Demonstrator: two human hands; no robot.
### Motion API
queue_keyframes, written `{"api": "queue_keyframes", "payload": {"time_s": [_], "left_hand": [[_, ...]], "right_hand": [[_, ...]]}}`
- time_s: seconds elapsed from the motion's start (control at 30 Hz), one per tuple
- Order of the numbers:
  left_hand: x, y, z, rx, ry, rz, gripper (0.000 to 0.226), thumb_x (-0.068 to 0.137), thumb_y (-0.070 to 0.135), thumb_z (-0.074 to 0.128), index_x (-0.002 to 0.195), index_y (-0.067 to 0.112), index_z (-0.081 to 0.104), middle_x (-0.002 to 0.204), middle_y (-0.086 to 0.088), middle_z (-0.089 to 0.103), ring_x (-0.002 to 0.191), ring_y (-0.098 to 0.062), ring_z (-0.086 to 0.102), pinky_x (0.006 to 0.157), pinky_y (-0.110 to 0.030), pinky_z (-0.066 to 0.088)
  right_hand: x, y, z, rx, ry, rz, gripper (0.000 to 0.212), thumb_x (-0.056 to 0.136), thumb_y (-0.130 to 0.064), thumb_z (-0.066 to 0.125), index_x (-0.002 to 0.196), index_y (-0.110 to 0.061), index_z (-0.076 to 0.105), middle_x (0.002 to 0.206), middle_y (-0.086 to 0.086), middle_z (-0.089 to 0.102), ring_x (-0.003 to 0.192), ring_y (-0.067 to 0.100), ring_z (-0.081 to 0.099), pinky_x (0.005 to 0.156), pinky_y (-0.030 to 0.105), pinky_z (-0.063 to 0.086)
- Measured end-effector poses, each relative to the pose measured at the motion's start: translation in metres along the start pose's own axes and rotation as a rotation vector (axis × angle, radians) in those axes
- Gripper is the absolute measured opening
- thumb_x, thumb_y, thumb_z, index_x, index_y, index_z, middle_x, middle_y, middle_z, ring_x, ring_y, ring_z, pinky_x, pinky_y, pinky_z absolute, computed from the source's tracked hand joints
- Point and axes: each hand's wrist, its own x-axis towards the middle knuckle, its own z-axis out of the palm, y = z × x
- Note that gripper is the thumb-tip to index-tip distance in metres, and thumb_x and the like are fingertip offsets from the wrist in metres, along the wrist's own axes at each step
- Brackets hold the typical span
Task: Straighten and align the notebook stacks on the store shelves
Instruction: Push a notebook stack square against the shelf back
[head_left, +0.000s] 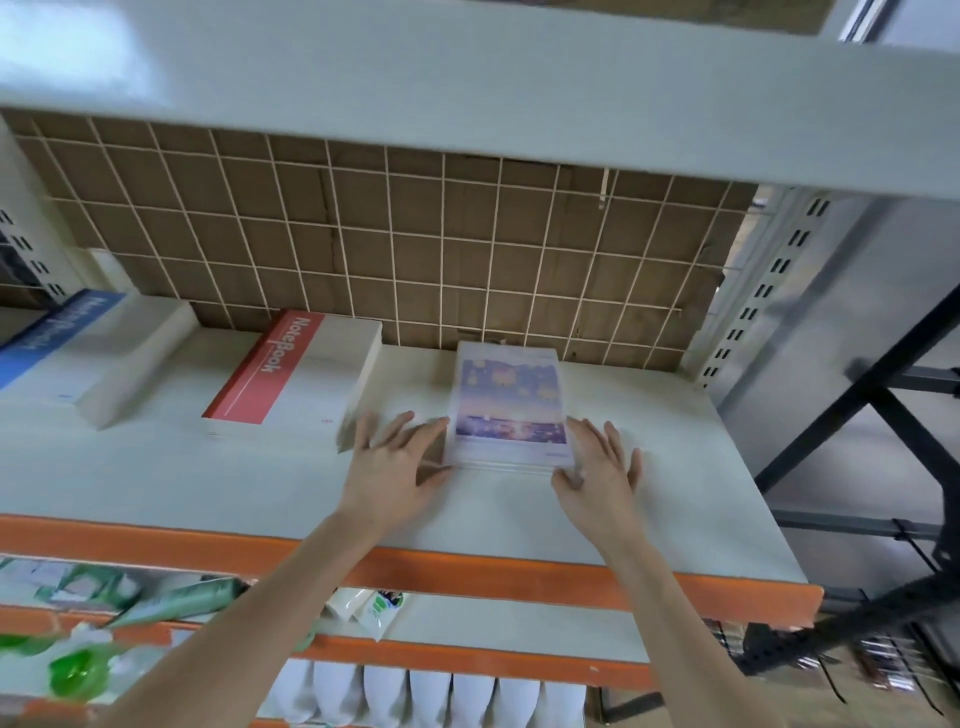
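A: The lantern-cover notebook stack (510, 410) on the shelf (649, 467) is pressed between the left hand (393, 466) and right hand (597, 470), fingers straight.

B: If one side is pushed harder, the stack may be skewed toward the red NoteBook stack (291, 374).

On the red notebook stack (291, 371) to the left of my hands, the cover reads "NoteBook" in white letters running along its red band. The blue notebook stack (57, 338) at the far left carries white lettering of the same kind, but it is too blurred for me to read for sure. The purple notebook stack (509, 405) has small print at its top and bottom edges that I cannot make out.
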Motion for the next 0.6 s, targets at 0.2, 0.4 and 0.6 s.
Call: {"api": "queue_keyframes", "payload": {"time_s": [0.2,0.4,0.6], "left_hand": [[-0.023,-0.059,-0.049,-0.012,0.048,-0.066,0.052,0.082,0.017,0.071,0.131,0.011,0.053,0.134,-0.009,0.054,0.128,-0.031,0.048,0.106,-0.057,0.028],[-0.089,-0.174,-0.12,0.081,0.126,-0.143,0.052,0.079,0.012,0.073,0.128,0.008,0.056,0.131,-0.011,0.057,0.124,-0.032,0.051,0.103,-0.057,0.032],[-0.21,-0.321,-0.19,0.108,0.088,-0.43,0.052,0.096,0.028,0.049,0.145,0.022,0.033,0.151,0.003,0.032,0.14,-0.017,0.028,0.115,-0.042,0.009]], "right_hand": [[0.003,-0.081,0.005,0.054,0.15,-0.183,0.057,0.086,-0.01,0.06,0.139,-0.018,0.042,0.151,-0.003,0.034,0.145,0.017,0.016,0.116,0.036,0.002],[-0.024,-0.219,0.071,0.026,0.062,-0.362,0.056,0.09,-0.017,0.059,0.142,-0.012,0.038,0.151,0.003,0.033,0.144,0.021,0.019,0.117,0.035,0.002],[-0.074,-0.378,0.182,-0.023,-0.171,-0.417,0.059,0.099,-0.029,0.043,0.15,-0.017,0.017,0.16,0.001,0.006,0.147,0.015,-0.001,0.118,0.039,-0.001]]}}
